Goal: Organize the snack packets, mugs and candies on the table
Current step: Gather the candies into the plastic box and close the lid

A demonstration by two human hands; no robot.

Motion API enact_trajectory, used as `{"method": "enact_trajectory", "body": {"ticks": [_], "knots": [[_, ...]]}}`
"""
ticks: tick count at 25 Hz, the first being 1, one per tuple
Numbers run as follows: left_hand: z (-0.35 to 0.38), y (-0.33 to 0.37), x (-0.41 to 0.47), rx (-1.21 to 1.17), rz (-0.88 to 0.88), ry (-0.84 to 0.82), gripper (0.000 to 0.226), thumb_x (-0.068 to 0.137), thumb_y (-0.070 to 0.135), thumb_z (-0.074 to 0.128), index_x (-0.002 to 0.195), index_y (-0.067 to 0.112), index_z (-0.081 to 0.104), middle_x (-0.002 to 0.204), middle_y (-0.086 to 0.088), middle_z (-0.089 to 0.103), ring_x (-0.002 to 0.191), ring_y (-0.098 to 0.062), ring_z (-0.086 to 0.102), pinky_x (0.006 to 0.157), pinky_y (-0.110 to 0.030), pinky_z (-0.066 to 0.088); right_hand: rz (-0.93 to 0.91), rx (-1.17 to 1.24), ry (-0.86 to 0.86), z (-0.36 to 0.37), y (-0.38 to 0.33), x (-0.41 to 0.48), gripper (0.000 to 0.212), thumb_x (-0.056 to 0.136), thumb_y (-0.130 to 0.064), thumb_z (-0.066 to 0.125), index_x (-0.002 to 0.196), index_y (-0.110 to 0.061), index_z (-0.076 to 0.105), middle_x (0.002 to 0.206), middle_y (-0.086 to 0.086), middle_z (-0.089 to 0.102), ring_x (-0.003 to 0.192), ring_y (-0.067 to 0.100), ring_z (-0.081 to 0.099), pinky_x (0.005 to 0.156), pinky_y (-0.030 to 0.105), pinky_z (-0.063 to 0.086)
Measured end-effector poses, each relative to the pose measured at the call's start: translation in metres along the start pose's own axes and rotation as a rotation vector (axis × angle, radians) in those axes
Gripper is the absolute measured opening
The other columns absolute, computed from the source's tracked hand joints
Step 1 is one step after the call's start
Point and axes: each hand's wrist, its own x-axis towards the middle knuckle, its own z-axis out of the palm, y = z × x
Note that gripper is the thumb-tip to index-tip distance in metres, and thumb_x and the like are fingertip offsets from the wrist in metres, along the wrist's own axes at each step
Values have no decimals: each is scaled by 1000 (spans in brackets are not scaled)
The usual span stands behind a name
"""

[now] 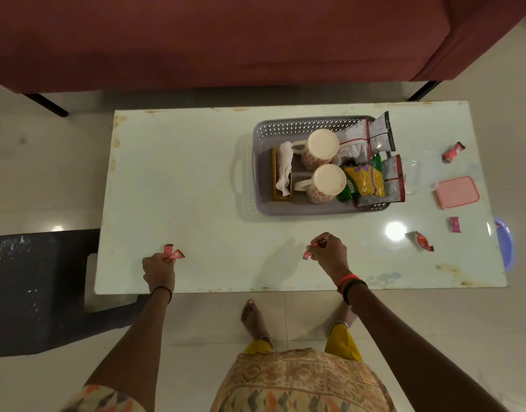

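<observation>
Candy pickup step. Left hand (158, 267) grip pinches candies (173, 253) at the tabletop (181, 173) near edge; right hand (328, 252) grip clenched on a candy (308, 253). Mugs (321, 147) and snack packets (366, 179) sit in the basket (312, 208). I'd next collect three loose candies (423, 241) near the right edge, probably into the basket.

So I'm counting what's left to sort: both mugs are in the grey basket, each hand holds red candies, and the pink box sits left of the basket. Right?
Not quite. The head view shows the pink box right of the basket, not left. The rest stands: both mugs are in the basket, and the left hand and right hand each hold red candies.
</observation>
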Motion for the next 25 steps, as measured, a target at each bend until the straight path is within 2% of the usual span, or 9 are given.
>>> {"method": "enact_trajectory", "body": {"ticks": [2, 6, 10, 13, 16, 18, 20, 23, 25], "knots": [[-3, 11, -6, -23, 39, 15, 21, 83, 3, 63, 100, -6, 69, 108, -30, 62, 102, -44, 57, 91, -51, 46, -10, 25, -1, -6, -9, 0, 10, 82, -3, 65, 91, 1, 65, 94, 21, 71, 88, 32, 69, 68, 23, 50], [-7, 45, -32, -75, 144, 19, 14, 81, 1, 63, 89, -8, 71, 94, -31, 67, 92, -43, 61, 74, -35, 43, -13, 105, 0, -22, -26, -3, 7, 82, -3, 66, 83, -6, 60, 94, 20, 71, 83, 29, 68, 63, 21, 49], [-6, 85, -59, -124, 211, 30, 15, 80, 0, 63, 91, -6, 71, 99, -28, 66, 97, -38, 58, 75, -27, 35, -28, 154, -2, -47, -37, -6, 7, 83, -2, 63, 83, -7, 59, 92, 17, 72, 78, 22, 64, 60, 18, 47], [-3, 115, -77, -155, 269, 49, 13, 80, 0, 63, 87, -7, 71, 92, -28, 67, 80, -27, 53, 73, -27, 33, -41, 173, 0, -75, -33, -3, 8, 83, -1, 62, 83, -8, 58, 88, 14, 71, 75, 20, 63, 61, 17, 48], [4, 145, -91, -171, 317, 44, 11, 80, 1, 63, 82, -6, 72, 76, -27, 67, 69, -21, 49, 68, -28, 34, -39, 192, 14, -107, -25, 5, 5, 83, -2, 62, 86, -6, 60, 90, 16, 72, 82, 25, 66, 75, 29, 54], [15, 170, -107, -157, 364, 33, 12, 81, 2, 62, 73, -4, 69, 64, -19, 55, 68, -22, 44, 66, -30, 34, -23, 201, 26, -135, -17, 13, 5, 83, -2, 60, 87, -6, 61, 93, 18, 73, 88, 28, 68, 83, 35, 56], [28, 198, -128, -168, 422, 35, 10, 81, 1, 62, 76, -3, 70, 70, -16, 57, 70, -25, 49, 68, -30, 37, -16, 238, 38, -166, -9, 22, 13, 81, 1, 57, 78, -11, 58, 88, 17, 74, 86, 27, 68, 80, 35, 56], [54, 244, -162, -184, 505, 19, 16, 80, 0, 64, 94, -1, 72, 93, -21, 67, 88, -31, 61, 76, -28, 43, 7, 295, 74, -209, 0, 36, 13, 77, 1, 60, 80, -11, 57, 82, 14, 74, 78, 22, 67, 63, 21, 49], [79, 279, -187, -188, 580, -13, 16, 79, 0, 65, 94, 1, 71, 93, -20, 66, 87, -29, 59, 76, -24, 42, 29, 346, 108, -239, 10, 51, 13, 76, 0, 63, 86, -8, 58, 82, 13, 73, 77, 22, 66, 66, 25, 51]]}}
